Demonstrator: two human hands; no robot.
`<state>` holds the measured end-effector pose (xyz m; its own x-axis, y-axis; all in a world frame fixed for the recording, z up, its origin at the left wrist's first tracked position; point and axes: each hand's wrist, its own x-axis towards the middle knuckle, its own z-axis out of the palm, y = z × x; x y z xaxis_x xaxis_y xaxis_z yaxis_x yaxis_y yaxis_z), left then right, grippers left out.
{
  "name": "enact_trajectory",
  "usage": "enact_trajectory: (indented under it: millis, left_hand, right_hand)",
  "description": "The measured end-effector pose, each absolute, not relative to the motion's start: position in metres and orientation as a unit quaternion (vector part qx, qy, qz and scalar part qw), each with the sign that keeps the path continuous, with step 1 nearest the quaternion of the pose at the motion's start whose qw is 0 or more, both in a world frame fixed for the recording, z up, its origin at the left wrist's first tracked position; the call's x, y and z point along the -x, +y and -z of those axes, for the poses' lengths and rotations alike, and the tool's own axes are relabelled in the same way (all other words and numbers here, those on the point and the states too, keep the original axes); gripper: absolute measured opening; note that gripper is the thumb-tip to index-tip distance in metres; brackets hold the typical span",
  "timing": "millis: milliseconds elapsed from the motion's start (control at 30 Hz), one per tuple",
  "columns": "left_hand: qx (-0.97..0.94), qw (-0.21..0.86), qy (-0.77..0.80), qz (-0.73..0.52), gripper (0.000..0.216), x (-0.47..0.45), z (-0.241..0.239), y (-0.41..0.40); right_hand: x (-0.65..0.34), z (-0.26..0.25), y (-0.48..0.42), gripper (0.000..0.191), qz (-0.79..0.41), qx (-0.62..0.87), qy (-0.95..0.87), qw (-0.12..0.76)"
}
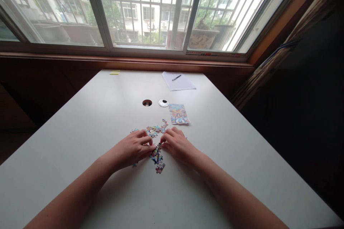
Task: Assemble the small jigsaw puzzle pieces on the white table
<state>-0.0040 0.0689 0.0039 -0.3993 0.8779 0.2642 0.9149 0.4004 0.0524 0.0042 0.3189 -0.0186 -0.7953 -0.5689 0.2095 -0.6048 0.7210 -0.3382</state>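
In the head view, we look forward and down over a white counter [153, 200] that reaches toward a window [145, 7]. Both of our forearms come in from the lower edge, and our hands meet over a small group of jigsaw pieces near the middle.

Our left hand [139, 145] lies to the left of a partly joined puzzle section [156, 157], its fingers bent, with the thumb and forefinger tips touching the section's upper left edge. Our right hand [177, 145] is on the other side, fingers curled, the thumb and forefinger drawn close at a small dark piece [159, 145] at the section's upper end. We cannot tell whether either hand truly pinches a piece or only presses on it.

The joined section lies on the counter between our hands and shows a dark blue, angular pattern. Just below it we see a small pinkish cluster [160, 168]. Loose pieces [154, 131] are scattered beyond our fingers, with a few more partly hidden by our hands.

Past the loose pieces, to the right, lies a colourful picture sheet [179, 114] with a penguin-like figure at its lower edge. Behind it to the left are a round silvery cover [163, 103] and, beside that, a round hole [147, 103] in the counter. Near the far edge, we see white papers [182, 85] with a pen [176, 77] on top, and a yellow pad [114, 72] well to the left.
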Motion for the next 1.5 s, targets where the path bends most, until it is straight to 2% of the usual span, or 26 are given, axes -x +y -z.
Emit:
enact_trajectory:
  millis: [467,567,700,867,1067,1500]
  left_hand:
    - [0.539,0.097,-0.831,0.095,0.016,0.004,-0.002,0.069]
    - [0.538,0.105,-0.831,0.09,0.018,0.004,0.0,0.068]
    - [0.54,0.11,-0.83,0.087,0.022,0.005,0.003,0.068]
    - [0.541,0.091,-0.831,0.089,0.024,0.004,0.002,0.069]
    - [0.546,0.1,-0.825,0.106,0.023,0.002,0.0,0.069]
    - [0.539,0.072,-0.83,0.124,0.022,0.002,-0.001,0.066]
  right_hand:
    - [0.004,0.019,0.325,0.012,-0.378,-0.273,-0.885,-0.001]
    - [0.003,0.019,0.323,0.024,-0.37,-0.298,-0.88,0.022]
    - [0.002,0.018,0.323,0.017,-0.351,-0.316,-0.88,0.046]
    - [0.001,0.016,0.323,0.014,-0.394,-0.268,-0.878,0.047]
    - [-0.001,0.016,0.321,0.027,-0.41,-0.261,-0.872,0.055]
    - [-0.001,0.01,0.324,0.015,-0.438,-0.233,-0.868,0.022]
